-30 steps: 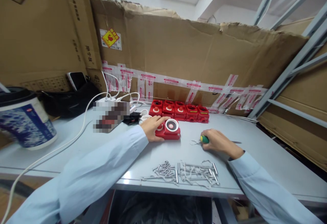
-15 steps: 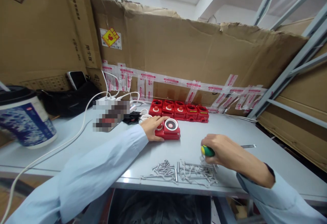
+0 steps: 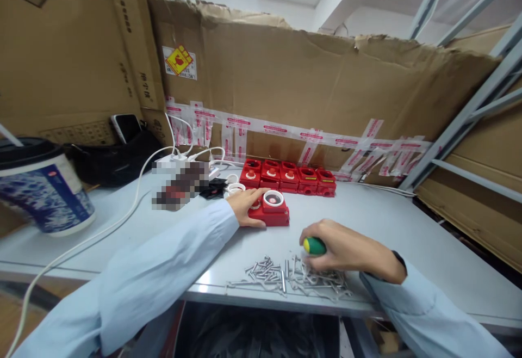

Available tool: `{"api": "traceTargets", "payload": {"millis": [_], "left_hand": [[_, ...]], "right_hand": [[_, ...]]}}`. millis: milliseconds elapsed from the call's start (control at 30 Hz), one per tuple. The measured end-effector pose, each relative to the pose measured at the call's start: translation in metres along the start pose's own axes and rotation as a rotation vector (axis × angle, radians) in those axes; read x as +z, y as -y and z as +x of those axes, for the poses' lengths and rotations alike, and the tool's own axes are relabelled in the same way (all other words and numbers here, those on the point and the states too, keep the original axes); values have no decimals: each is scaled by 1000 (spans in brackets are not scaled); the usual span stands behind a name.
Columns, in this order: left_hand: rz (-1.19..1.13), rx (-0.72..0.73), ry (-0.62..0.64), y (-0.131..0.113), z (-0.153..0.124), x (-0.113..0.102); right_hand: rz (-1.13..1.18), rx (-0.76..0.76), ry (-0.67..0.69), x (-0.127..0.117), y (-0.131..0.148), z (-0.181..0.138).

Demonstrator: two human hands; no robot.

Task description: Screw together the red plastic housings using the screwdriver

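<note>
My left hand (image 3: 244,209) grips a red housing (image 3: 277,218), its fingers over the left part and its thumb along the front side. A white ring (image 3: 273,198) with a dark centre sits on top of that housing. Closed around the green and yellow handle (image 3: 315,246) of a screwdriver is my right hand (image 3: 342,246); the shaft is hidden from view. Just below this hand lie metal rods tangled with thin pale strips (image 3: 322,281). Left of them is a pile of loose screws (image 3: 265,270).
Several red housings (image 3: 287,178) stand in a row by the taped cardboard wall (image 3: 305,86). White rings (image 3: 235,188) and a black packet (image 3: 213,188) lie left of my left hand. A lidded cup (image 3: 49,195), white cable (image 3: 134,200) and black bag (image 3: 98,163) occupy the left side.
My right hand, with the screwdriver, has moved left and slightly down, over the rods. The screwdriver shaft that showed to its right is now hidden. My left hand stays on the red housing.
</note>
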State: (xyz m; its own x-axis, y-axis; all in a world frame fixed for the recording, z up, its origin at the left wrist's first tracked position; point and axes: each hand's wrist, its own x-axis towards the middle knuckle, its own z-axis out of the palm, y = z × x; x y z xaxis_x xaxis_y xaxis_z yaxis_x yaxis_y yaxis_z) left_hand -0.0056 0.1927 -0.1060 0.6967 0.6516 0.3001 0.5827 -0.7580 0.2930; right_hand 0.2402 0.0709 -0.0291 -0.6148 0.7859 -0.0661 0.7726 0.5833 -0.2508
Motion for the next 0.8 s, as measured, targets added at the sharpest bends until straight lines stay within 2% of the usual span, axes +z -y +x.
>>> {"api": "traceTargets", "payload": {"millis": [67,233,333,467,800], "left_hand": [[-39,2,-7,-2,-1,1],[-131,62,-18,-10,-2,0],[-148,118,-17,-17,-3,1],[-131,123,-8,-25,-4,3],[-111,95,4,-27,-4,3]], "right_hand": [[92,-24,-177,-9,-2,5],[309,64,-845,-27,-4,22],[420,40,-1035,-33,0,29],[456,-20,-1110,-34,7,37],[412,54,-1071,-21,-4,44]]}}
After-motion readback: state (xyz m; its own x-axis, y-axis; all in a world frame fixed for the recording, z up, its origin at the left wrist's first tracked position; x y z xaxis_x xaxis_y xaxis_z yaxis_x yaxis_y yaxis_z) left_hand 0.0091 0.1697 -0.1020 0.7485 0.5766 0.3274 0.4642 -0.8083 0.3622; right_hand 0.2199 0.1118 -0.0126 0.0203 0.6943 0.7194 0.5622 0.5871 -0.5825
